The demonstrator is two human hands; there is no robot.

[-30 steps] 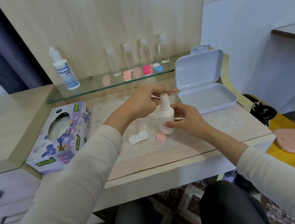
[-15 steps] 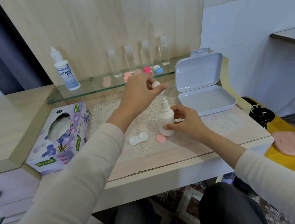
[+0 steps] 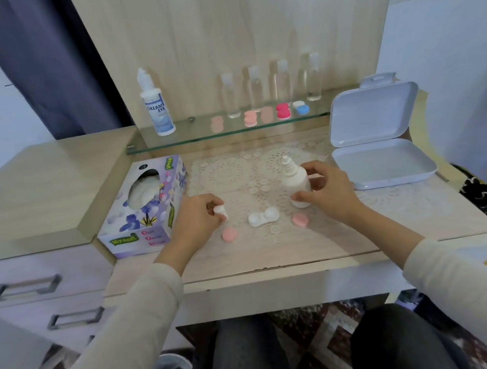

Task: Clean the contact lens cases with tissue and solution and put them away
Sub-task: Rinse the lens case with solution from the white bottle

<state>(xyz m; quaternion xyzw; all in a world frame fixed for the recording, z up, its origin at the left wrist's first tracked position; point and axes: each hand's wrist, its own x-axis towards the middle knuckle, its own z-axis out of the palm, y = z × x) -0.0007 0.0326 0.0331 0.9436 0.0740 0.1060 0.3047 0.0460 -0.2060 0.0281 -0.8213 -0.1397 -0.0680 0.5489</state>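
A pale wooden back panel (image 3: 247,17) rises at 12 o'clock, a dark curtain (image 3: 39,56) hangs at 10, white wall (image 3: 445,24) at 2, drawers (image 3: 72,264) at 8, patterned rug (image 3: 315,343) at 6.

One wide head camera looks forward and down on the bench (image 3: 304,253) from near; knees (image 3: 250,362) show at the lower edge.
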